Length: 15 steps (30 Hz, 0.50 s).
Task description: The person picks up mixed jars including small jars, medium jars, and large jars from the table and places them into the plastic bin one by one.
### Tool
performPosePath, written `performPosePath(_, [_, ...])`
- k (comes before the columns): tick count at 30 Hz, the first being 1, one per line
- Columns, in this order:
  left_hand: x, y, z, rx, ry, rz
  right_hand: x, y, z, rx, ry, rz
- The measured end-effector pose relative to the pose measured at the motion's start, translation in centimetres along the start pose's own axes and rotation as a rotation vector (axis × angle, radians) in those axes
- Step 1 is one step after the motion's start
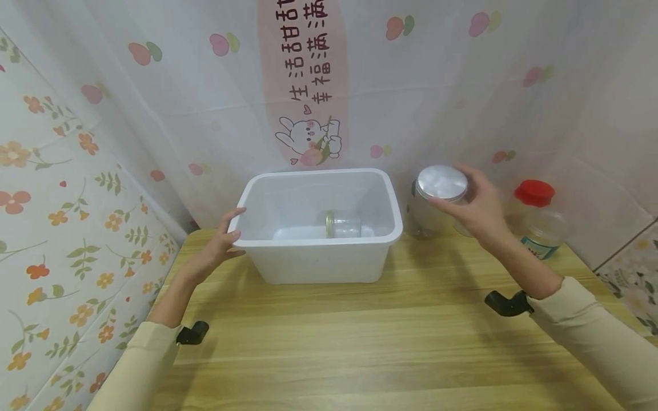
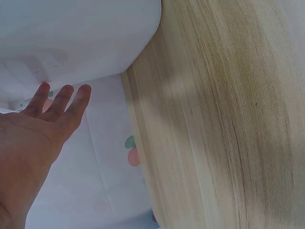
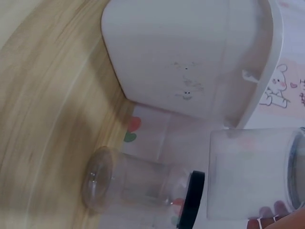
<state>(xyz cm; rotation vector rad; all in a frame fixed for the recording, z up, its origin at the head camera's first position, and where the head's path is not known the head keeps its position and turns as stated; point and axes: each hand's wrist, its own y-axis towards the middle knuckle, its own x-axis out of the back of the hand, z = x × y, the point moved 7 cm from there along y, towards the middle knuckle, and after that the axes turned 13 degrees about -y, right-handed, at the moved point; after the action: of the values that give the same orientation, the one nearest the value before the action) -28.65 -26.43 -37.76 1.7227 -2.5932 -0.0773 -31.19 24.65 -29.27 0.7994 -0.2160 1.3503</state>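
A white plastic bin [image 1: 316,262] stands at the table's back. Inside it, a clear jar with a gold-coloured lid [image 1: 345,224] lies on its side. My left hand [image 1: 216,245] rests at the bin's left rim; in the left wrist view three fingers are spread and fairly straight beside the outer wall [image 2: 95,38]. To the right of the bin, my right hand [image 1: 480,208] grips a clear jar with a silver lid [image 1: 442,182] near its top. In the right wrist view this jar [image 3: 250,176] hangs above the table, its near side partly behind fingers.
A clear jar with a black lid [image 3: 138,183] stands on the wooden table [image 1: 329,342] behind the held jar, right of the bin. Farther right is a clear container with a red cap [image 1: 545,222]. A patterned curtain [image 1: 205,103] hangs directly behind the bin.
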Motion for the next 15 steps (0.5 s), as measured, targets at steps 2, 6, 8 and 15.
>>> performPosePath(2, [0.0, 0.0, 0.0, -0.001, 0.002, 0.002, -0.1, 0.1, 0.3, 0.008, -0.006, -0.003])
performPosePath(6, [-0.1, 0.0, 0.0, -0.005, 0.011, 0.005, -0.3, 0.4, 0.7, 0.01, 0.008, -0.005])
performPosePath(8, [-0.1, 0.0, 0.0, -0.006, 0.012, 0.005, -0.4, 0.5, 0.8, 0.007, 0.009, -0.004])
performPosePath(15, [-0.2, -0.2, -0.2, -0.026, 0.026, 0.032, -1.0, 0.8, 1.4, 0.017, 0.037, 0.007])
